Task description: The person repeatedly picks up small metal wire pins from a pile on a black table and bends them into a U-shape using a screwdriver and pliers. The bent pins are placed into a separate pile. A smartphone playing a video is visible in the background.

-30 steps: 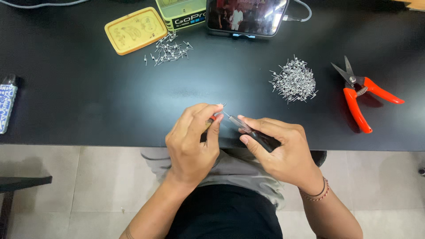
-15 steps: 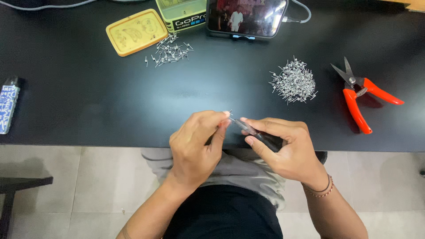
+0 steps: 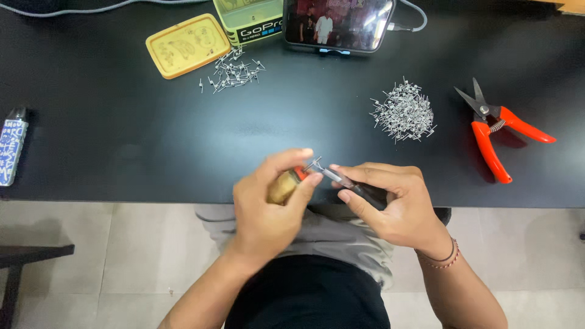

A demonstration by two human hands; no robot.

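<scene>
Over the near edge of the black table [image 3: 152, 146], my left hand [image 3: 268, 207] grips a small tan tool with an orange tip [image 3: 286, 184]. A tiny metal coil [image 3: 314, 163] sits pinched at its fingertips. My right hand [image 3: 390, 204] holds a thin dark-handled tool with a metal shaft [image 3: 341, 178], and that shaft points at the coil. Both hands meet at the coil. A large pile of metal coils [image 3: 403, 113] lies to the right beyond my hands. A smaller scatter of coils [image 3: 231, 72] lies at the back left.
Red-handled cutters [image 3: 495, 131] lie at the right. A yellow tin lid [image 3: 186, 45], a green tin [image 3: 250, 19] and a propped phone [image 3: 338, 23] with its cable stand along the back. A small patterned cylinder [image 3: 11, 149] lies at the far left edge.
My hands have shifted slightly and the left one has turned, so the tan tool with its orange tip shows now. The coil stays between both hands.
</scene>
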